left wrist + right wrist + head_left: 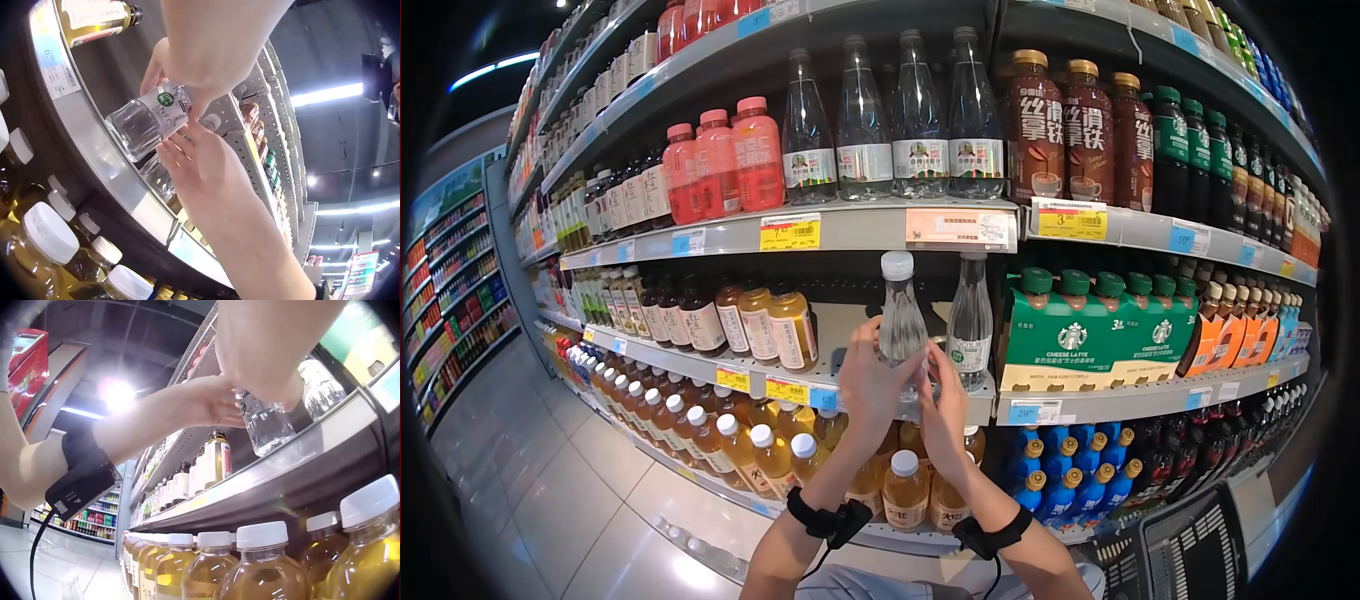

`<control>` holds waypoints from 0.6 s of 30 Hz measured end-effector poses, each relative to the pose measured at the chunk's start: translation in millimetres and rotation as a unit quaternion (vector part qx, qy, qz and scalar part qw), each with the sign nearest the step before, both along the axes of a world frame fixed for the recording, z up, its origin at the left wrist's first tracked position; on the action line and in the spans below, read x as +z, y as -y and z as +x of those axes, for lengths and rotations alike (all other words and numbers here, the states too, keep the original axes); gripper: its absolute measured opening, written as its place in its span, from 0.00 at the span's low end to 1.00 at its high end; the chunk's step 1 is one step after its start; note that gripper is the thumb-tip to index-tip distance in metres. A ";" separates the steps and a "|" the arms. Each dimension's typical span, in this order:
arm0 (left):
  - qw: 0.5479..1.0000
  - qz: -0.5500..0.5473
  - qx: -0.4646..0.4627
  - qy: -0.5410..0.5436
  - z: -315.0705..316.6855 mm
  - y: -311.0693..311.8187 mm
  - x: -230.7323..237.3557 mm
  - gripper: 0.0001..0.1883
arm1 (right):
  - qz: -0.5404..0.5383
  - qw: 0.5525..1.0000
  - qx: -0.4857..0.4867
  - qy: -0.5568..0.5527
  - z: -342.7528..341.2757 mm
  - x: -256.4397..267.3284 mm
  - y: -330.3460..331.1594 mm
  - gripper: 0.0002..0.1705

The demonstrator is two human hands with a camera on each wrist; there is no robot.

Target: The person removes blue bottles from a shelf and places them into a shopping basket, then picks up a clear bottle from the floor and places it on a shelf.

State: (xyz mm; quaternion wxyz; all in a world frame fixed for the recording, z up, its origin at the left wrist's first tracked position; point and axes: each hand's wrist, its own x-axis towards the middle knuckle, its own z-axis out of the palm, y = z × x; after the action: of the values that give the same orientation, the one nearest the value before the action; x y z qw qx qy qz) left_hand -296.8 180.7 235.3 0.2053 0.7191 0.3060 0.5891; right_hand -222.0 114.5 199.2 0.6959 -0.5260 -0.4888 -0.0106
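Note:
A clear bottle with a white cap point(897, 266) stands nearly upright in front of the middle shelf, held by both hands. My left hand point(874, 378) grips its body from the left, covering much of it. From the right, my right hand point(943, 400) holds the lower body, its fingers point(181, 145) against the bottle in the left wrist view. A white label with a green round mark point(165, 99) shows between the hands there. The clear base point(269, 436) sticks out below the hands in the right wrist view. A similar clear bottle point(971, 325) stands on the shelf to the right.
Juice bottles point(790, 330) stand left on the same shelf, green latte packs point(1090, 330) to the right. Tall clear bottles point(865, 130) line the shelf above. White-capped amber bottles point(905, 490) fill the shelf below. A dark basket point(1190, 555) sits at lower right.

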 end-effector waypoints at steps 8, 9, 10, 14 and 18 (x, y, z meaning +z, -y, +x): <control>0.996 0.042 0.076 -0.025 15.0 -2.3 -2.8 0.31 | 0.057 0.992 -0.077 0.082 -5.9 -7.8 -13.9 0.35; 0.997 0.031 0.070 -0.017 16.1 -1.7 -4.9 0.31 | 0.055 0.991 -0.089 0.084 -6.6 -10.6 -16.0 0.35; 0.998 0.019 0.064 -0.010 16.2 -1.1 -7.3 0.31 | 0.053 0.990 -0.100 0.087 -7.4 -12.8 -17.1 0.35; 0.996 -0.029 -0.055 0.061 11.8 -3.8 -19.3 0.32 | 0.025 0.988 -0.125 0.087 -9.2 -16.8 -16.0 0.35; 0.975 -0.108 -0.173 0.092 -2.0 -11.4 -38.4 0.32 | 0.007 0.983 -0.156 0.099 -10.6 -25.0 -13.3 0.33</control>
State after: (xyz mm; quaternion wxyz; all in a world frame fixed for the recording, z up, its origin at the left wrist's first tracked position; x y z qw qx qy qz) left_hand -298.8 192.0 197.0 0.4078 0.6775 0.2193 0.5715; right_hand -232.5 127.9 174.1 0.6375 -0.5874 -0.4670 -0.1748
